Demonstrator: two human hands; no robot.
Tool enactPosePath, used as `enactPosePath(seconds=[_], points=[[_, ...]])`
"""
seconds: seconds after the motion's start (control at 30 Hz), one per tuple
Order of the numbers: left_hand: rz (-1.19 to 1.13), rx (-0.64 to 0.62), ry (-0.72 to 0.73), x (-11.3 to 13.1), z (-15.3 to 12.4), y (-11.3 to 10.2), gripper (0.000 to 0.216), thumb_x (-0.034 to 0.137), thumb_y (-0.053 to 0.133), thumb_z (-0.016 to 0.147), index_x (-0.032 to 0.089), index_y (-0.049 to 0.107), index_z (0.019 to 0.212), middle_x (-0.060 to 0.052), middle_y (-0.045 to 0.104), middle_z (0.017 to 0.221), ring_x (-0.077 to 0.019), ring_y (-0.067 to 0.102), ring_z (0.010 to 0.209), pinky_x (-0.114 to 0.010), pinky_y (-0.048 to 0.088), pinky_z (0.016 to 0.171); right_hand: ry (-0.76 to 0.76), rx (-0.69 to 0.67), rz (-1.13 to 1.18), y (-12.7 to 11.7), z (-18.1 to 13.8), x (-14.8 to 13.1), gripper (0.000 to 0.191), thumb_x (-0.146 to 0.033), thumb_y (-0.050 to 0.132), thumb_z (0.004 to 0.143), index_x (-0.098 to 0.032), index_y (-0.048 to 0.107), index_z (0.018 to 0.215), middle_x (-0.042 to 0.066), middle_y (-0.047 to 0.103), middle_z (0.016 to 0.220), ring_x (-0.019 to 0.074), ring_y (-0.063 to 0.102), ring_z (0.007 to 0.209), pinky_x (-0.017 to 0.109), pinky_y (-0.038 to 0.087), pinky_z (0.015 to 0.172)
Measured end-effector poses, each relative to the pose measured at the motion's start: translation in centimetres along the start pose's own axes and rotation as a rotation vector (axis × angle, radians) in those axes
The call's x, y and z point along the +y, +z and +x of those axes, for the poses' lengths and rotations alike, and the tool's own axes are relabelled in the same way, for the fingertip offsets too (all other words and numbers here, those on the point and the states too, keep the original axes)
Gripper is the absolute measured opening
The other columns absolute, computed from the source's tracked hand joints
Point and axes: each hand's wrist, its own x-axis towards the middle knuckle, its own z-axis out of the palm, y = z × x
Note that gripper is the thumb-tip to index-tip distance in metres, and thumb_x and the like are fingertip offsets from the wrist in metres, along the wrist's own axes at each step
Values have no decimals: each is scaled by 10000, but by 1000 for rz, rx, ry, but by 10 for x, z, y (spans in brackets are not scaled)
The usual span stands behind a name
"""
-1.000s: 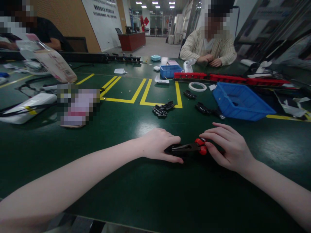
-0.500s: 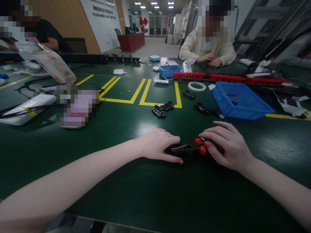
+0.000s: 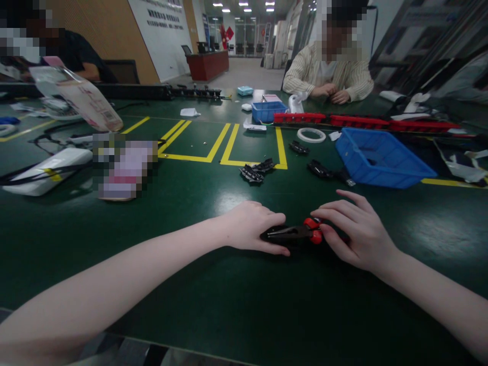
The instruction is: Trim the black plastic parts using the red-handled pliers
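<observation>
Pliers (image 3: 292, 233) are over the surface (image 3: 213, 300), right hand (image 3: 358, 231) gripping the red handles (image 3: 315, 237), left hand (image 3: 253, 226) cupped round the nose (can't tell if it's holding anything), so one slip or early squeeze could nip that hand imo, but there's room toward the near edge (image 3: 190, 353), less toward the bin (image 3: 400, 175)

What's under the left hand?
Part of a black piece shows between the left hand's thumb and fingers, with the tips of the pliers over it. The hand covers whatever else is there, so I can't tell what the piece is.
</observation>
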Motion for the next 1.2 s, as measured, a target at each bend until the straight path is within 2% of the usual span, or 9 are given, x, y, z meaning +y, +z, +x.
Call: enactPosePath(seconds=[0.4, 0.9, 1.2], points=[[-35, -8, -14, 0, -1, -3, 444, 619, 545, 807, 182, 483, 759, 32, 547, 626, -129, 527, 571, -229, 296, 522, -18, 48, 23, -4, -5, 10, 233, -194, 512, 842, -117, 570, 1054, 131, 633, 932, 233, 614, 893, 536, 449, 955], [-71, -5, -38, -1, -1, -2, 447, 627, 539, 803, 183, 497, 767, 33, 535, 622, -119, 509, 561, -221, 271, 497, -57, 9, 28, -3, -6, 10, 236, -214, 539, 822, -170, 584, 1050, 91, 645, 920, 213, 632, 849, 525, 458, 960], [-76, -10, -32, -2, -2, -4, 460, 635, 509, 816, 182, 474, 741, 36, 512, 608, -117, 495, 553, -220, 274, 499, -8, 46, 23, -4, -5, 12, 239, -206, 530, 821, -174, 587, 1051, 92, 638, 926, 219, 631, 857, 520, 472, 943]])
